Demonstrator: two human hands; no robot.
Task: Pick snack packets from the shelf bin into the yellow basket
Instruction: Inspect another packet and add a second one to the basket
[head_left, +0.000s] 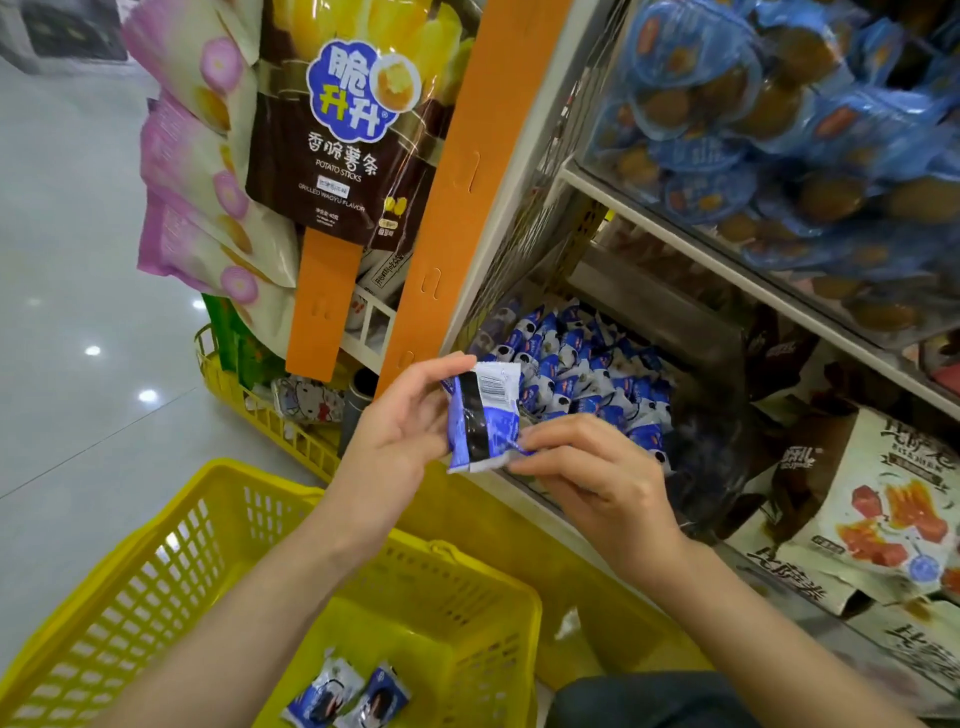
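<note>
A blue and white snack packet (483, 415) is held upright between both hands, back side with barcode facing me. My left hand (400, 421) holds its left edge with curled fingers. My right hand (587, 473) pinches its lower right corner. Behind them the shelf bin (582, 369) is filled with several of the same blue and white packets. The yellow basket (218, 545) stands below the hands on the floor, and two of these packets (348, 696) lie on its bottom.
An orange shelf post (452, 197) rises left of the bin, hung with a brown potato-stick bag (337, 124) and pink bags. An upper bin holds blue-wrapped snacks (779, 114). Beige snack bags (883, 509) lie right. Another yellow basket (270, 410) sits behind.
</note>
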